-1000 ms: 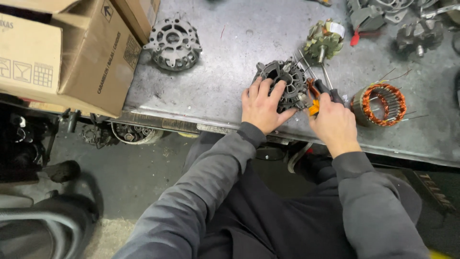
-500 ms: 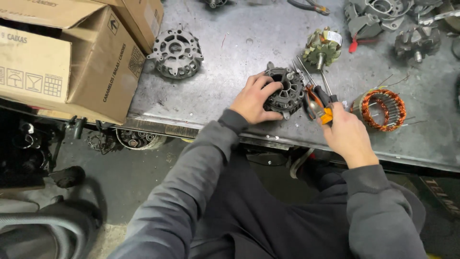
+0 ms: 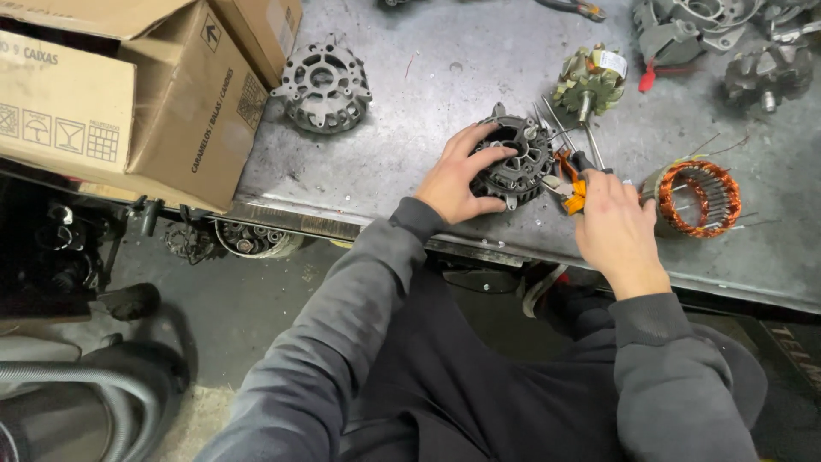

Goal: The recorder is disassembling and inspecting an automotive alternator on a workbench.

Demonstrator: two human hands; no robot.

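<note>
While left hand [image 3: 451, 181] fingers [image 3: 481, 159] wrap dark housing [image 3: 516, 161], pliers [image 3: 571, 190] alongside

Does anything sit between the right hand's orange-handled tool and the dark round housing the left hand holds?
Nothing visible does. The left hand grips the dark round metal housing; the right hand brings the orange-handled tool right up against the housing's right edge, with only bare grey metal bench around.

Two brown cardboard boxes [image 3: 111, 103] stood at the left end of the metal workbench [image 3: 410, 103], overhanging its edge. The nearer, larger one bore dark printed handling symbols and lettering on its sides; the second box [image 3: 265, 30] stood behind it.
</note>
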